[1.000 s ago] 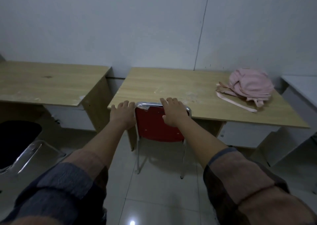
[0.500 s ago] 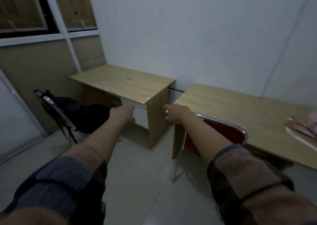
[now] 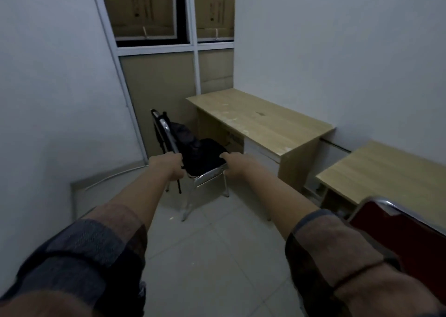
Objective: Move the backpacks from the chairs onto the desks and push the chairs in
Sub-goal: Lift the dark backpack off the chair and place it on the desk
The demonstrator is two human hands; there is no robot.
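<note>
A black backpack (image 3: pixel 193 145) lies on the seat of a chrome-framed chair (image 3: pixel 209 174) that stands out from the left wooden desk (image 3: pixel 260 121), near the room's corner. Both my arms reach toward it. My left hand (image 3: pixel 169 164) hangs in front of the chair's back edge with its fingers loosely curled and holds nothing. Just short of the seat's front corner is my right hand (image 3: pixel 237 166), also holding nothing. The red chair (image 3: pixel 398 222) stands tucked against the right desk (image 3: pixel 386 171) at the lower right. The pink backpack is out of view.
A white wall (image 3: pixel 48 99) runs close along the left, with a low ledge (image 3: pixel 101 184) at its foot. Behind the chair is a panelled window wall with cardboard boxes (image 3: pixel 144 7) above. Tiled floor (image 3: pixel 217 256) lies between me and the chair.
My view has swung left from the red chair and the right desk to the corner. Both hands left the red chair's back and now reach at the black chair with the backpack.
</note>
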